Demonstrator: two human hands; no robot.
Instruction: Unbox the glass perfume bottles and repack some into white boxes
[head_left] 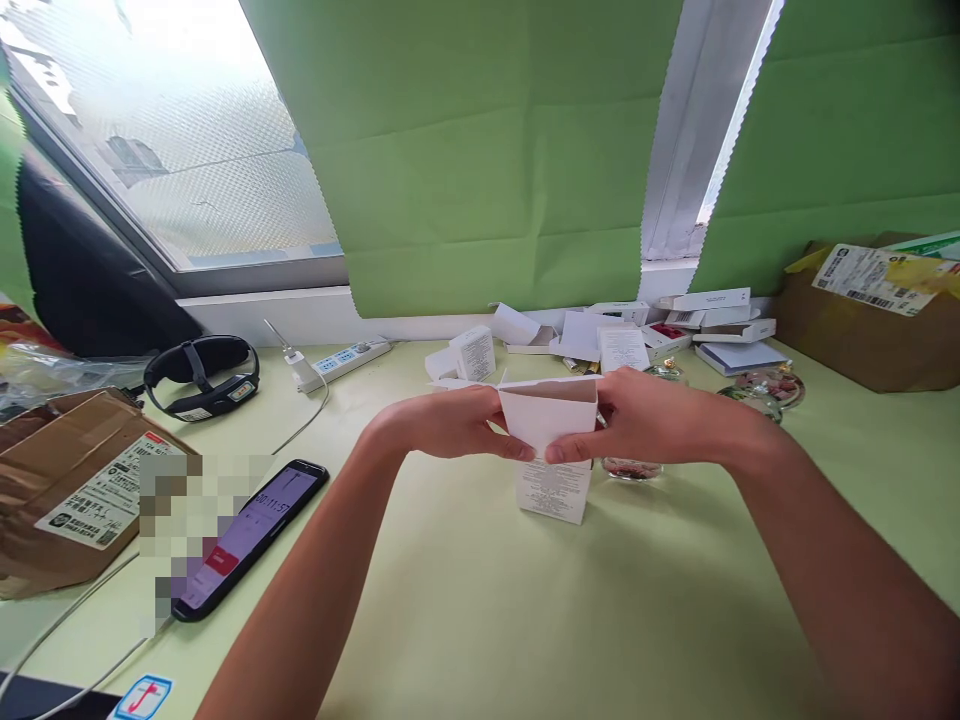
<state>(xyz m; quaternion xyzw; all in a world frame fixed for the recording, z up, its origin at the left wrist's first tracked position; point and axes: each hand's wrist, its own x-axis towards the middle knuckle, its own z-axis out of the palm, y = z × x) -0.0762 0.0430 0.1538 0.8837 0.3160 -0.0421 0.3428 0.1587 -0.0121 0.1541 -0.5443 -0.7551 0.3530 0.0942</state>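
Note:
A small white cardboard box [553,490] with fine print on its lower front is between my hands at the middle of the table. Its top is open, with a blank flap raised. My left hand [461,422] grips the left side, thumb against the front. From the right, my right hand [641,415] holds the same box, its thumb also pressed on the front. The fingers behind the box are hidden. Just beyond my right hand, partly covered by it, stands a clear glass container [632,469] with something pinkish in it.
White boxes [474,352] and loose cartons [720,318] line the window sill. Glassware [772,388] stands at right, before a large brown parcel [847,330]. At left are a phone [251,540], a cardboard parcel [82,490], a black head strap [202,380] and a power strip [345,362] with cables.

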